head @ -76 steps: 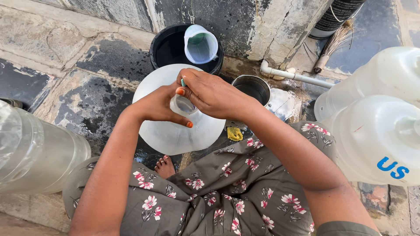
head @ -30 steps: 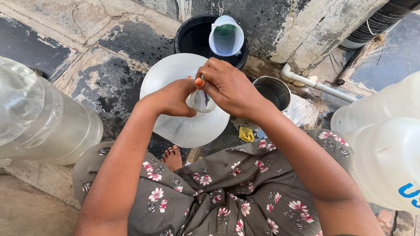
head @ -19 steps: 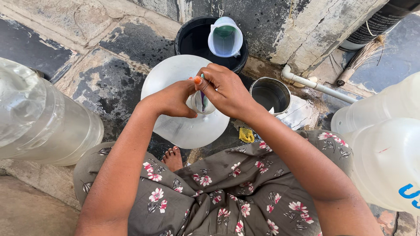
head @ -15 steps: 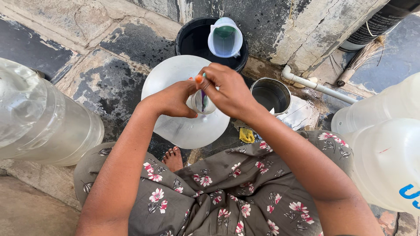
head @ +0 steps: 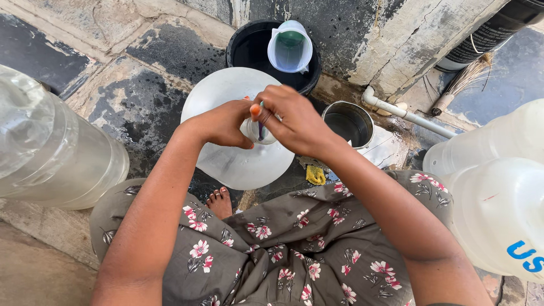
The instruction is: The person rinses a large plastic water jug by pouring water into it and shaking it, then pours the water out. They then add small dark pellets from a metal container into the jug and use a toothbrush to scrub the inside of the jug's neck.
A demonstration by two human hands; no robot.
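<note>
Our right hand (head: 294, 122) pinches a thin stick (head: 260, 129) into the neck of a large clear jug (head: 226, 164); our left hand (head: 224, 123) fingers wrap that neck. Beyond the fingers, a black bucket (head: 243, 48) holds 1 pale pitcher (head: 290, 48).

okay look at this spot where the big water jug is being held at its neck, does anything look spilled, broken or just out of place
Nothing looks broken or spilled. The stone floor is patchily dark, perhaps wet. A small yellow scrap lies loose on the ground beside the large clear jug, and a jug sits tilted in the black bucket.
</note>
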